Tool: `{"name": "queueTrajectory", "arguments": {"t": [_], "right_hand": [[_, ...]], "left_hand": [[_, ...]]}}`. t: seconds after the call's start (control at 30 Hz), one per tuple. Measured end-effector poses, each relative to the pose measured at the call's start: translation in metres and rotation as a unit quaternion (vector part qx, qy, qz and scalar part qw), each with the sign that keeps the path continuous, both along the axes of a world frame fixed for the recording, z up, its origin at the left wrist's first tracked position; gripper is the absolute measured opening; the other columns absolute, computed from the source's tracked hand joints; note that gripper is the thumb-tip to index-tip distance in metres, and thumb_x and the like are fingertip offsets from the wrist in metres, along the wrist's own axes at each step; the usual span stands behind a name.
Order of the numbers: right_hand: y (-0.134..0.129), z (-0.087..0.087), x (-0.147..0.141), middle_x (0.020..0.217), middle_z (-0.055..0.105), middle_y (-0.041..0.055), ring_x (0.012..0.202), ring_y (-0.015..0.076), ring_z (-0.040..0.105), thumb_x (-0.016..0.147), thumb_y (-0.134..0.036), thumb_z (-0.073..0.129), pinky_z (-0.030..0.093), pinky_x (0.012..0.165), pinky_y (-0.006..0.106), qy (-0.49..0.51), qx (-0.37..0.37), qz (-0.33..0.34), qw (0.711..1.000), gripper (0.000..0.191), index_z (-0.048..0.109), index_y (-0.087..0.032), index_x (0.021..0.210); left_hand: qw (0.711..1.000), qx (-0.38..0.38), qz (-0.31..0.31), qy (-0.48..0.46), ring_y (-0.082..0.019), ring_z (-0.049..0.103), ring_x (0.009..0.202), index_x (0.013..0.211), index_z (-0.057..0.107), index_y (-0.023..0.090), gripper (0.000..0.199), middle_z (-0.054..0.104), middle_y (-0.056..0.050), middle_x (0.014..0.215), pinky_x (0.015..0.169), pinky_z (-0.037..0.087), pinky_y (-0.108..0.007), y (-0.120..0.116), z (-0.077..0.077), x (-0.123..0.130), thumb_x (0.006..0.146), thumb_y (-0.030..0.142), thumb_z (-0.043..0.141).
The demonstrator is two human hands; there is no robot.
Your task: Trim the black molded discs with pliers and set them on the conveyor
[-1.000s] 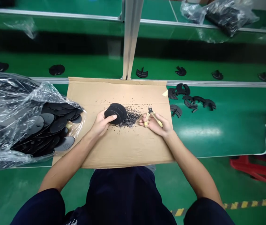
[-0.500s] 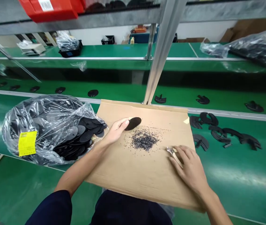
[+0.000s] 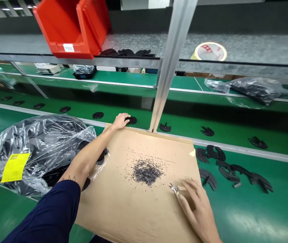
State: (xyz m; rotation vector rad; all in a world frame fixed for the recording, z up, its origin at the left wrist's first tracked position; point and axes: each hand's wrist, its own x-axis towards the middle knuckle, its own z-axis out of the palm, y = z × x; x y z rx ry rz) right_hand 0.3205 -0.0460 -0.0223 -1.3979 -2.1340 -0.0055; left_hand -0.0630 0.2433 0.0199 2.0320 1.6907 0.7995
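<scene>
At the far edge of the cardboard sheet (image 3: 123, 212), my left hand (image 3: 120, 120) reaches over the rail onto the green belt. Its fingers are closed on the left edge of a flat black disc (image 3: 132, 120), low at the belt. My right hand (image 3: 197, 202), over the sheet's right side, is curled loosely around small nippers (image 3: 174, 189) with a metal head and pale handles. The head points left toward a heap of black plastic bits (image 3: 147, 172) scattered on the cardboard. Part of the handles is hidden by my fingers.
A clear plastic bag of black discs (image 3: 42, 148) with a yellow label stands left. Curved black parts (image 3: 235, 168) lie right. More parts sit along the belt (image 3: 144, 113). A metal post (image 3: 168, 60) rises behind the sheet; a red bin (image 3: 70, 30) and tape roll (image 3: 210, 52) rest above.
My left hand has carried the black disc from over the cardboard forward to the belt. My right hand keeps the nippers near the heap. The camera view has tilted up.
</scene>
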Motion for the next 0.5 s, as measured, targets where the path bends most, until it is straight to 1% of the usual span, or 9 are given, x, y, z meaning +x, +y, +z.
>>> {"name": "queueTrajectory", "arguments": {"t": [0.03, 0.1, 0.17, 0.2, 0.23, 0.27, 0.37, 0.43, 0.5], "right_hand": [[0.012, 0.004, 0.002, 0.122, 0.064, 0.0131, 0.122, 0.0355, 0.062, 0.099, -0.039, 0.05, 0.057, 0.094, 0.053, 0.005, 0.005, 0.006, 1.0, 0.038, 0.057, -0.028, 0.134], [0.05, 0.013, 0.003, 0.119, 0.066, 0.0132, 0.117, 0.0333, 0.064, 0.099, -0.039, 0.049, 0.057, 0.094, 0.051, 0.014, 0.006, 0.026, 1.0, 0.033, 0.062, -0.026, 0.127], [0.103, 0.025, -0.003, 0.116, 0.068, 0.0129, 0.112, 0.0312, 0.066, 0.1, -0.039, 0.045, 0.056, 0.095, 0.05, 0.014, -0.022, 0.045, 0.999, 0.033, 0.066, -0.023, 0.119], [0.133, 0.03, -0.01, 0.114, 0.069, 0.0129, 0.11, 0.0313, 0.066, 0.1, -0.04, 0.044, 0.056, 0.095, 0.05, -0.004, -0.055, 0.044, 0.997, 0.034, 0.068, -0.022, 0.115], [0.163, 0.035, -0.018, 0.116, 0.069, 0.0128, 0.112, 0.0311, 0.066, 0.1, -0.038, 0.043, 0.054, 0.098, 0.05, -0.034, -0.105, 0.022, 0.994, 0.035, 0.069, -0.021, 0.114], [0.192, 0.039, -0.027, 0.118, 0.069, 0.0147, 0.114, 0.0319, 0.065, 0.099, -0.036, 0.043, 0.053, 0.099, 0.051, -0.05, -0.127, 0.01, 0.991, 0.036, 0.07, -0.018, 0.115], [0.265, 0.045, -0.056, 0.127, 0.065, 0.0226, 0.118, 0.0354, 0.063, 0.096, -0.03, 0.046, 0.05, 0.101, 0.051, -0.087, -0.168, -0.034, 0.981, 0.043, 0.066, -0.01, 0.128], [0.295, 0.044, -0.071, 0.124, 0.065, 0.0245, 0.11, 0.0359, 0.066, 0.094, -0.032, 0.053, 0.053, 0.094, 0.049, -0.117, -0.2, -0.06, 0.971, 0.044, 0.065, -0.009, 0.13], [0.313, 0.043, -0.082, 0.12, 0.066, 0.0244, 0.103, 0.0354, 0.067, 0.091, -0.034, 0.06, 0.054, 0.086, 0.046, -0.149, -0.227, -0.08, 0.959, 0.042, 0.069, -0.011, 0.125]], "left_hand": [[1.0, 0.001, 0.002, 0.004, -0.033, 0.055, 0.125, 0.103, 0.072, 0.017, 0.022, 0.07, -0.014, 0.124, 0.115, 0.038, -0.049, -0.001, 0.004, -0.008, 0.085, 0.024, 0.063], [1.0, 0.0, -0.006, 0.013, -0.032, 0.059, 0.121, 0.1, 0.073, 0.016, 0.02, 0.071, -0.014, 0.119, 0.113, 0.041, -0.046, -0.008, 0.018, -0.027, 0.085, 0.025, 0.063], [1.0, -0.009, -0.024, 0.019, -0.03, 0.065, 0.111, 0.094, 0.074, 0.017, 0.018, 0.074, -0.011, 0.11, 0.105, 0.047, -0.041, -0.025, 0.036, -0.048, 0.083, 0.028, 0.065], [0.999, -0.016, -0.038, 0.021, -0.028, 0.068, 0.104, 0.092, 0.075, 0.018, 0.017, 0.076, -0.01, 0.105, 0.1, 0.05, -0.038, -0.038, 0.045, -0.058, 0.083, 0.029, 0.065], [0.998, -0.023, -0.056, 0.025, -0.027, 0.069, 0.099, 0.091, 0.075, 0.019, 0.017, 0.076, -0.009, 0.101, 0.094, 0.051, -0.035, -0.054, 0.055, -0.068, 0.083, 0.031, 0.065], [0.996, -0.031, -0.081, 0.03, -0.026, 0.07, 0.093, 0.09, 0.076, 0.02, 0.018, 0.077, -0.007, 0.097, 0.088, 0.052, -0.032, -0.073, 0.064, -0.077, 0.084, 0.033, 0.064], [0.978, -0.035, -0.193, 0.075, -0.022, 0.07, 0.084, 0.096, 0.076, 0.022, 0.025, 0.076, -0.006, 0.095, 0.079, 0.051, -0.028, -0.138, 0.086, -0.1, 0.093, 0.038, 0.057], [0.972, -0.035, -0.214, 0.093, -0.022, 0.071, 0.086, 0.101, 0.077, 0.024, 0.025, 0.076, -0.006, 0.098, 0.078, 0.051, -0.027, -0.181, 0.094, -0.112, 0.096, 0.039, 0.057], [0.973, -0.038, -0.205, 0.097, -0.022, 0.072, 0.093, 0.108, 0.076, 0.026, 0.023, 0.077, -0.005, 0.105, 0.081, 0.051, -0.027, -0.217, 0.097, -0.124, 0.097, 0.036, 0.059]]}}
